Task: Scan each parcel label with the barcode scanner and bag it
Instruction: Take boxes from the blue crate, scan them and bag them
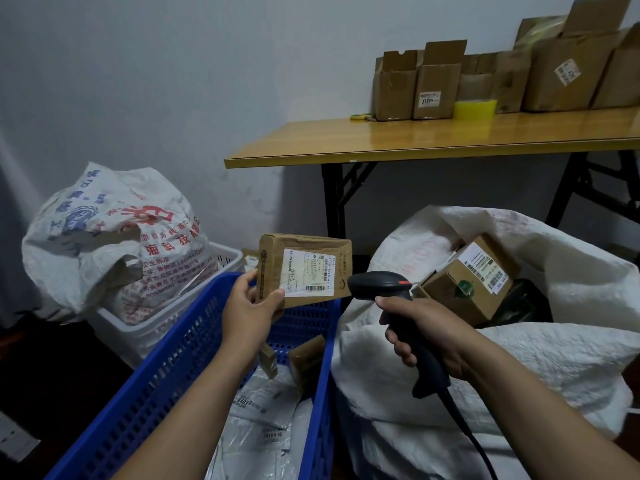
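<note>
Starting at the left, a printed woven sack slumps, stuffed full, in a white basket by the wall, out of the way. Next to it the blue crate sits right under the person's arms, holding grey mailers and a couple of small cartons. I take that for the pile not yet scanned, kept within easy reach.

Above the crate's far rim the left hand holds up the parcel, a flat brown carton. The fingers pinch its lower left corner, thumb on the front, so the grip covers none of the label. The parcel's long axis runs roughly level, left to right. Its labelled face is turned back towards the person, and the barcode in the label's lower right sits nearest the scanner.

The barcode scanner hangs just beside the parcel's right edge, nose pointing left at it. The right hand has its fingers wrapped round the handle, and the cable trails down. From here the nose looks aimed along the carton rather than square at the label, so I'd guess one of them needs turning.

Further right the white sack gapes open, a labelled box already lying in its mouth, handy for dropping parcels in. Behind and above, the worktop carries opened cardboard boxes.
</note>
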